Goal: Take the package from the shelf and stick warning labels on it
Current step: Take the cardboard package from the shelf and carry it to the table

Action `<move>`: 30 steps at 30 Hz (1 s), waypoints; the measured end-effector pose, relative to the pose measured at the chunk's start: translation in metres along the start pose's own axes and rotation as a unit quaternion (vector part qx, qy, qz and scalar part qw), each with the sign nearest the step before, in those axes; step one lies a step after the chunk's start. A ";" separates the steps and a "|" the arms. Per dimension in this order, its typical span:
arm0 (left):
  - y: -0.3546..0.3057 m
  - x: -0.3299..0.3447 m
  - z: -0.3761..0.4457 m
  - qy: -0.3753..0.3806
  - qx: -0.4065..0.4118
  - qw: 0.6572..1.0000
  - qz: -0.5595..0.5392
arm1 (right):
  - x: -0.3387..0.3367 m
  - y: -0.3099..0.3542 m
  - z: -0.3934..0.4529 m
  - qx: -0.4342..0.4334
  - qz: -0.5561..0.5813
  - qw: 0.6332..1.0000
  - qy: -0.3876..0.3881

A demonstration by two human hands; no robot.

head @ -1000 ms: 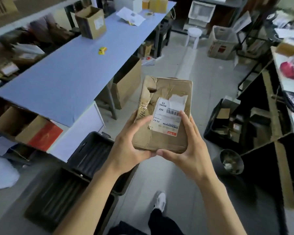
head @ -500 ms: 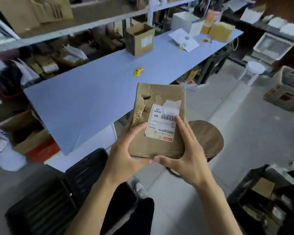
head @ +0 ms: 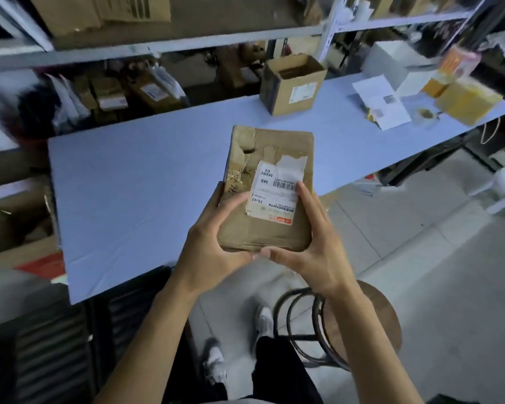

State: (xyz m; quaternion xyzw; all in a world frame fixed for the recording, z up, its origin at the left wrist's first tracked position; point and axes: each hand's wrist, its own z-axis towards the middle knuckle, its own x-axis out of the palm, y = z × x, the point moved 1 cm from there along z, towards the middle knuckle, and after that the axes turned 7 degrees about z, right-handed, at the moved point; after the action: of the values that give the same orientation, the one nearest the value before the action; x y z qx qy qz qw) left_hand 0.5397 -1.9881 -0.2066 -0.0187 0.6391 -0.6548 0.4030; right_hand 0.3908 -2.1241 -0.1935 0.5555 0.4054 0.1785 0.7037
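Observation:
I hold a worn brown cardboard package [head: 271,150] with a torn white shipping label in both hands, above the near edge of the long blue table [head: 134,185]. My left hand [head: 213,243] grips its lower left side, thumb on top. My right hand [head: 312,246] grips the lower right corner, fingers lying over the label's edge. The package's top left face is dented and ripped. I see no warning labels clearly; a small yellow item seen before is hidden behind the package.
An open cardboard box [head: 292,83] stands at the table's far side, with papers [head: 382,102] and yellow packs [head: 467,102] at the right end. Shelves [head: 158,51] of parcels rise behind. A round wooden stool [head: 373,319] stands by my right leg, black crates [head: 50,354] lower left.
My view has swung left to face the blue table and shelves squarely. The package stays in both hands and now hangs over the table's near edge.

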 end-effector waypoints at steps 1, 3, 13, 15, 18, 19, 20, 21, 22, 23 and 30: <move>0.003 0.002 0.013 -0.007 -0.008 1.000 0.004 | -0.004 -0.005 0.019 -0.006 0.003 1.000 0.013; 0.009 0.009 0.038 -0.024 -0.026 0.999 0.017 | -0.010 -0.015 0.057 -0.017 0.009 0.999 0.039; 0.026 0.051 0.164 -0.166 -0.144 0.975 0.032 | -0.052 -0.058 0.241 -0.074 -0.022 0.977 0.197; 0.033 0.050 0.178 -0.190 -0.161 0.967 0.047 | -0.046 -0.060 0.270 -0.079 -0.020 0.970 0.227; 0.052 0.053 0.192 -0.218 -0.190 0.956 0.058 | -0.032 -0.074 0.303 -0.087 -0.020 0.958 0.272; 0.059 0.054 0.194 -0.224 -0.198 0.952 0.058 | -0.028 -0.079 0.310 -0.087 -0.020 0.955 0.282; 0.068 0.058 0.200 -0.231 -0.207 0.949 0.058 | -0.024 -0.087 0.321 -0.085 -0.018 0.952 0.294; 0.078 0.062 0.206 -0.236 -0.217 0.945 0.059 | -0.021 -0.096 0.330 -0.081 -0.015 0.949 0.304; 0.086 0.067 0.212 -0.240 -0.227 0.942 0.061 | -0.018 -0.104 0.340 -0.078 -0.014 0.947 0.312; 0.093 0.074 0.218 -0.245 -0.237 0.938 0.061 | -0.017 -0.113 0.349 -0.076 -0.013 0.944 0.320; 0.121 0.150 0.241 -0.315 -0.299 0.899 0.059 | -0.032 -0.186 0.391 -0.084 -0.019 0.914 0.396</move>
State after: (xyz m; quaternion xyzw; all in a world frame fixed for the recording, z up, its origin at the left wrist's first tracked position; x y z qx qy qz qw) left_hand 0.6300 -2.2517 -0.3397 -0.3055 0.6444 -0.3682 0.5965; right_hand 0.6354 -2.4546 -0.3324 0.3699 0.6450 0.4039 0.5328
